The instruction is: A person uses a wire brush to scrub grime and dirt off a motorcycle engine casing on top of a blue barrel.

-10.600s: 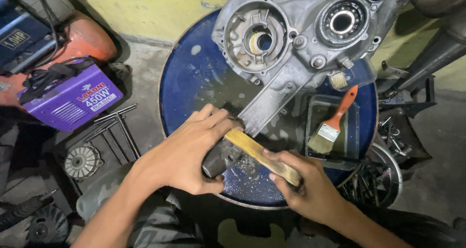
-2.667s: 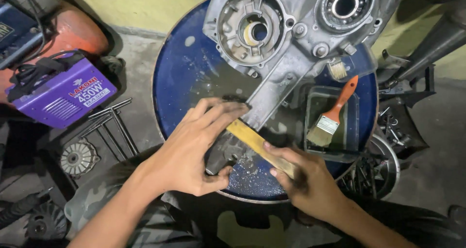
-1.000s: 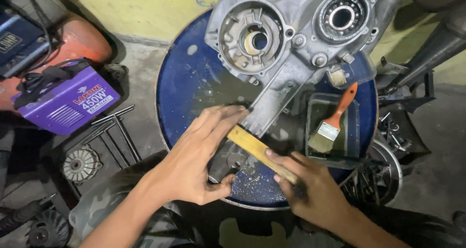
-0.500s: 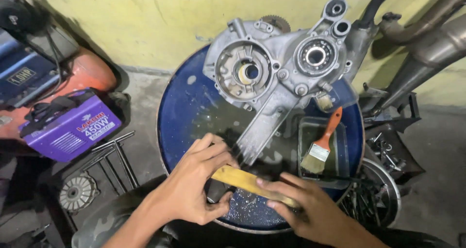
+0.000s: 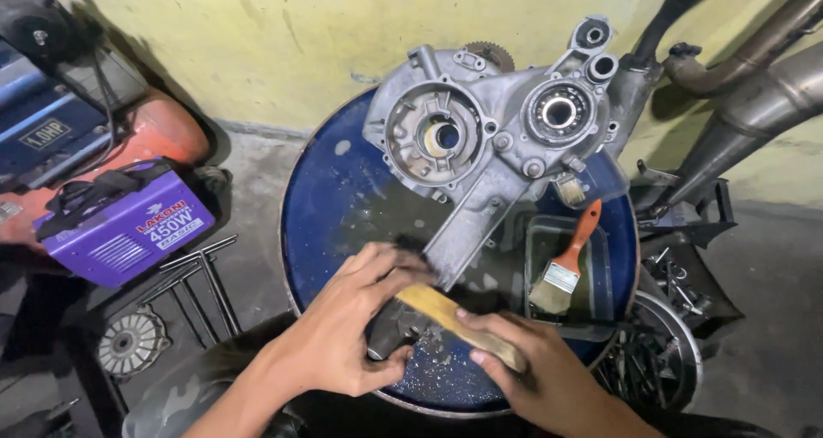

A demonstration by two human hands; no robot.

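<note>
Basically, blue drum lid [image 5: 343, 198] is the worktop, crowded: big cast-aluminium crankcase [image 5: 480, 138] fills the back, black tray [image 5: 600, 258] with orange-handled paintbrush [image 5: 566, 262] sits right, rim close on the near side. Small dark metal part [image 5: 396, 331] lies near the front rim, likely dense, rigid, greasy. Left hand [image 5: 343, 335] clamps it from above; right hand [image 5: 536, 374] closed on the yellowish flat bar [image 5: 454, 322] laid across it.

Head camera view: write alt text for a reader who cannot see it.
Both hands work on a blue drum top: the left hand grips a small dark metal part, and the right hand lays a yellowish flat bar across it. An aluminium engine casing and a paintbrush lie beyond.
</note>
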